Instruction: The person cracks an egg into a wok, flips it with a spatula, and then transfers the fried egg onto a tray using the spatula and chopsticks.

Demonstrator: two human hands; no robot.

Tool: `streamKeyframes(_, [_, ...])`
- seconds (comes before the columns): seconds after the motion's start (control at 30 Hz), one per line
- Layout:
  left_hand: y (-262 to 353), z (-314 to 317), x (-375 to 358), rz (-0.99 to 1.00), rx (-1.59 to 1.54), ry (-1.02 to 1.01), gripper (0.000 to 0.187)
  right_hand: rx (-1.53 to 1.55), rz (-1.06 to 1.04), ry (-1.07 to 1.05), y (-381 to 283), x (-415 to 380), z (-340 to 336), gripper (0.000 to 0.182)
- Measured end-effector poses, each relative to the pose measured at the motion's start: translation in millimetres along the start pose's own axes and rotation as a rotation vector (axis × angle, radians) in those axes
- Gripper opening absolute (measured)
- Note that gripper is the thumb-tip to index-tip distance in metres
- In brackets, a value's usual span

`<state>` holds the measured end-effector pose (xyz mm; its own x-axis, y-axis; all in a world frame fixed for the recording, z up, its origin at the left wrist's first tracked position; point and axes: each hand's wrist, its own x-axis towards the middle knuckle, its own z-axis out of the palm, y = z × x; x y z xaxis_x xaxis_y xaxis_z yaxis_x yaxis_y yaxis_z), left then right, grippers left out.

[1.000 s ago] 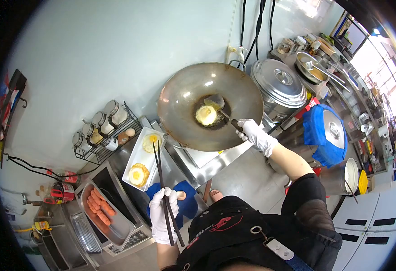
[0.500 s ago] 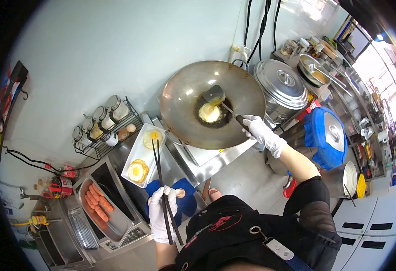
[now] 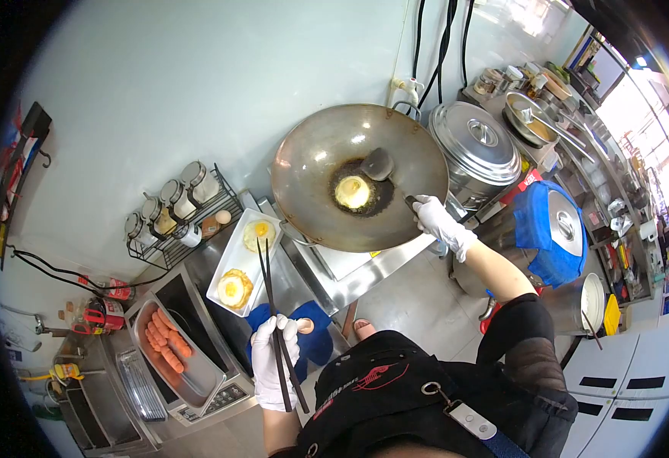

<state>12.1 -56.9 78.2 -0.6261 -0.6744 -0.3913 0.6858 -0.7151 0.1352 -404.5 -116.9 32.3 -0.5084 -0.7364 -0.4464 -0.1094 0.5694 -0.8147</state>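
Observation:
A large wok (image 3: 304,183) stands on the stove, with a frying egg (image 3: 352,191) in dark oil at its bottom. In a white glove, my right hand (image 3: 439,221) grips the handle of a ladle (image 3: 378,164), whose bowl is inside the wok, right of the egg. My left hand (image 3: 275,359), also gloved, is closed round a pair of dark chopsticks (image 3: 268,286). Their tips point at a white tray (image 3: 230,252) that holds one fried egg (image 3: 258,233) at its far end and another (image 3: 234,290) at its near end.
Left of the tray are a rack of jars (image 3: 172,200), a brown egg (image 3: 222,217) and a metal pan of sausages (image 3: 205,378). A lidded steel pot (image 3: 476,137) stands right of the wok, near a blue-covered container (image 3: 529,221). A blue cloth (image 3: 319,347) lies near my left hand.
The ladle has moved right and away from the egg in the wok, as my right hand shifted slightly. My left hand and the chopsticks look almost unchanged.

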Motion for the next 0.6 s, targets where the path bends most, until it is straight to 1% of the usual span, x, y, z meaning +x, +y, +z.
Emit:
streamKeyframes(0.03, [0, 0, 0, 0.003, 0.020, -0.016, 0.019, 0.001, 0.000, 0.000, 0, 1, 3, 0.040])
streamKeyframes(0.1, [0, 0, 0, 0.005, 0.041, -0.031, 0.019, 0.169, 0.055, -0.149, 1, 6, 9, 0.032])
streamKeyframes(0.13, [0, 1, 0, 0.007, 0.073, -0.007, 0.020, 0.271, 0.101, -0.119, 1, 8, 15, 0.025])
streamKeyframes(0.23, [1, 1, 0, 0.009, 0.109, 0.019, 0.020, 0.346, 0.111, -0.159, -5, 9, 19, 0.026])
streamKeyframes(0.37, [0, 0, -3, 0.052, 0.129, 0.065, 0.019, 0.374, 0.080, -0.162, -9, 9, 16, 0.026])
streamKeyframes(0.5, [2, -7, -4, 0.052, 0.123, 0.075, 0.019, 0.364, 0.024, -0.205, -12, 0, 3, 0.028])
streamKeyframes(0.57, [3, -6, -4, 0.058, 0.121, 0.083, 0.019, 0.321, -0.014, -0.196, -17, -12, -1, 0.028])
streamKeyframes(0.6, [2, -6, -3, 0.056, 0.119, 0.082, 0.019, 0.265, 0.003, -0.184, -26, -25, -3, 0.030])
